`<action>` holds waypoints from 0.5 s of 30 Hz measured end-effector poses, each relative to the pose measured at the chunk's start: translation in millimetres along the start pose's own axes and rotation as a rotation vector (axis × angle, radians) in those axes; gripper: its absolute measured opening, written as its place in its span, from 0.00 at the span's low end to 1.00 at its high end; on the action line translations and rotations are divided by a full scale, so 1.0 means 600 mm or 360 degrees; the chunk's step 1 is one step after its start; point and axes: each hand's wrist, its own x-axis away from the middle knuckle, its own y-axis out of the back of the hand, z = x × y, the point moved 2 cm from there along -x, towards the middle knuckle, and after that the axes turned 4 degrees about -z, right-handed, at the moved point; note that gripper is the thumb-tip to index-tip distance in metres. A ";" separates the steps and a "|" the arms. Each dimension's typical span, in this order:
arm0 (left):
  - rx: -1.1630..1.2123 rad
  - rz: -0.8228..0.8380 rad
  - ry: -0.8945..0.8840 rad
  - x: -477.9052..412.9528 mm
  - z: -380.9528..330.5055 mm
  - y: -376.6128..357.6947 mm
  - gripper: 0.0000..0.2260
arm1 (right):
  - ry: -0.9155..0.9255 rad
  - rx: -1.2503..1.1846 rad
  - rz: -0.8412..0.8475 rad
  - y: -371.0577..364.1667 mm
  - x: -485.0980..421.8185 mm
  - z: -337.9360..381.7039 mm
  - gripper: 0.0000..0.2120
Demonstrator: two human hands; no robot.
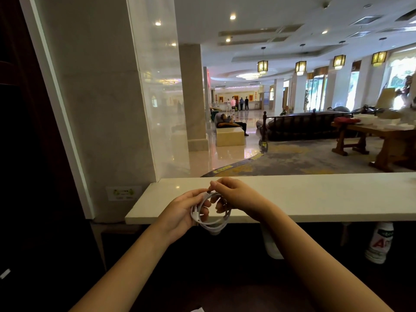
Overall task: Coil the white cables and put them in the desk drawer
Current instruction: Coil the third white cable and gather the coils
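A white cable (213, 225) hangs as a round coil of several loops between my two hands, just in front of the white counter's near edge. My left hand (182, 212) grips the coil's left side, where a white plug shows between the fingers. My right hand (234, 194) comes over the top of the coil and pinches the cable's end at its upper part. No desk drawer is visible; the space below the counter is dark.
A long white counter (315, 194) runs across in front of me, with a marble pillar (108, 109) at its left. Under the counter stand a white bottle (379, 243) and another pale container (272, 246). Beyond lies a hotel lobby with distant people.
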 end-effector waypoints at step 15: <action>-0.0273 -0.0368 0.0621 0.031 0.209 0.113 0.10 | -0.0658 -0.0283 -0.0068 -0.116 0.047 -0.271 0.10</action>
